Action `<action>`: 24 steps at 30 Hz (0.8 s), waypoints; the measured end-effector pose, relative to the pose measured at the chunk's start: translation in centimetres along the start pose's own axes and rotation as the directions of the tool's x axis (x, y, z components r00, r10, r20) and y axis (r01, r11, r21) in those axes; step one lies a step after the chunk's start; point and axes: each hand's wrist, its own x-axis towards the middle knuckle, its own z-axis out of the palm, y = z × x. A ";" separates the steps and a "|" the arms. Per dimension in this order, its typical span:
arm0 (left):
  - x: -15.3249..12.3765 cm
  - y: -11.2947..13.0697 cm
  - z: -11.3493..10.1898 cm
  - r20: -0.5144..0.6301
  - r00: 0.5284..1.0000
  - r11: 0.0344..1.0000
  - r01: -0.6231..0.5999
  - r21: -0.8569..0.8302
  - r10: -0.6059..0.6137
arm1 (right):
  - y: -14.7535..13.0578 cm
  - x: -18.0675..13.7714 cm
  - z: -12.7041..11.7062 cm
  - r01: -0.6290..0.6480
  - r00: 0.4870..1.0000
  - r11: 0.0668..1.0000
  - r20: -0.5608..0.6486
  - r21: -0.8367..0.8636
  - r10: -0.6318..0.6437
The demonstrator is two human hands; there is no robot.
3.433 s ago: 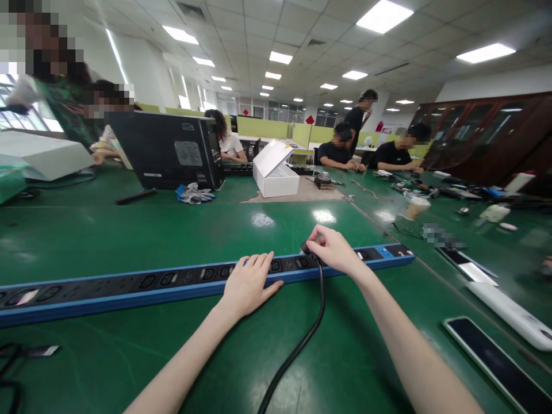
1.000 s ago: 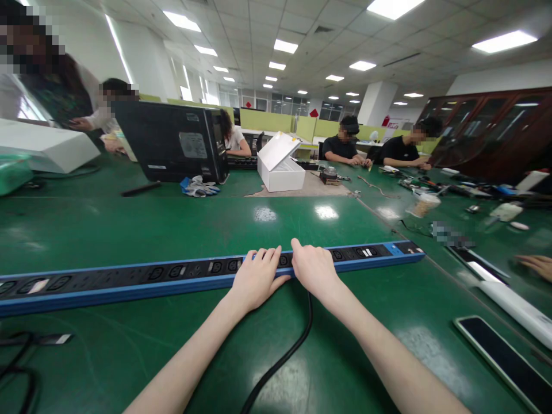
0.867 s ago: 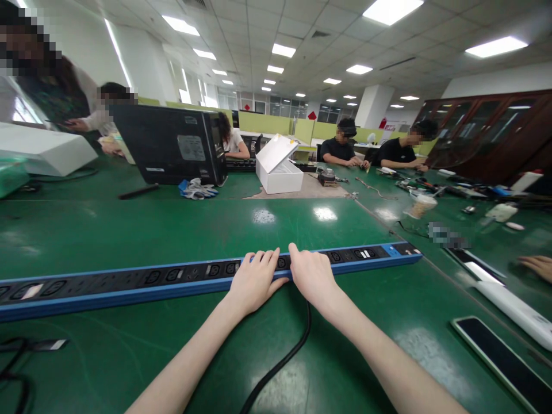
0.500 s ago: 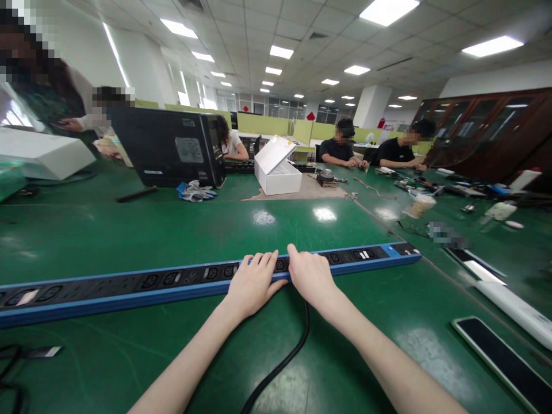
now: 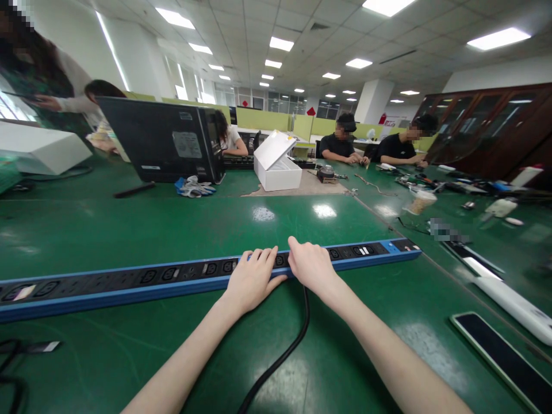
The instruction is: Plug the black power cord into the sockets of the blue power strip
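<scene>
A long blue power strip point(image 5: 172, 276) with a black socket face lies across the green table. My left hand point(image 5: 251, 280) grips it near the middle, fingers laid over the top and thumb along the near side. Just right of that, my right hand point(image 5: 311, 264) is closed over the sockets. A black power cord point(image 5: 306, 316) comes out from under this hand and curves down toward the front edge of the view. Its plug end is hidden inside the right hand. One socket shows between the two hands.
A smartphone point(image 5: 502, 365) and a long white object point(image 5: 513, 307) lie at right. Behind the strip stand an open white box point(image 5: 280, 177), gloves point(image 5: 194, 187) and a black computer case point(image 5: 166, 144). Black cable point(image 5: 15, 368) lies at near left. Several people sit or stand around.
Both hands keep the same hold on the strip and cord. The view has shifted slightly; no object has visibly moved on the table.
</scene>
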 end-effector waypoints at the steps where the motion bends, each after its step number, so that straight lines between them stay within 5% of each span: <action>1: 0.0 0.0 0.0 -0.002 1.000 1.000 0.002 0.001 -0.002 | 0.0 0.1 0.0 -0.002 1.000 1.000 -0.001 0.005 0.002; 17: -0.1 0.1 0.1 -0.007 1.000 1.000 0.010 0.003 -0.010 | 0.6 -0.2 0.7 -0.021 0.999 0.997 -0.048 0.073 0.025; 24: -0.1 0.1 0.1 -0.011 1.000 1.000 0.014 0.010 -0.014 | 3.0 1.6 0.0 0.009 0.996 0.944 -0.084 0.330 0.020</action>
